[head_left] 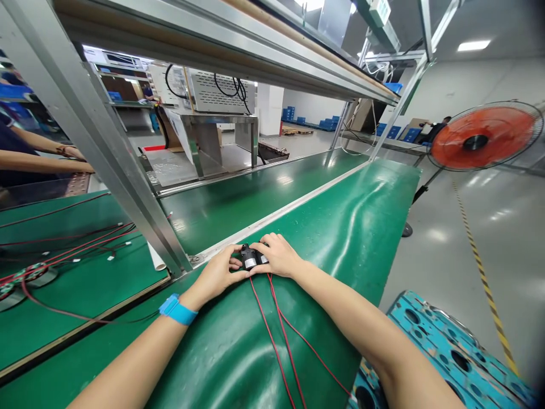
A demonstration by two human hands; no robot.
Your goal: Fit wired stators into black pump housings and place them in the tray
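Two small black devices with white labels stand side by side on the green mat [332,227], a left one [249,259] and a right one [263,259]. My left hand [218,274], with a blue wrist strap [177,309] below it, has its thumb and fingers closed around the left device's side. My right hand [279,257] grips the right device, its fingers over the top and its thumb along the front, partly hiding it. Thin red wires [268,332] trail from the devices toward me across the mat.
Left of the metal post [106,142] lie red wires [85,250] and round parts [40,275]. A co-worker's arms [46,159] show beyond. An orange fan [485,136] stands right, above a blue perforated tray [443,341]. A shelf beam [238,42] crosses overhead.
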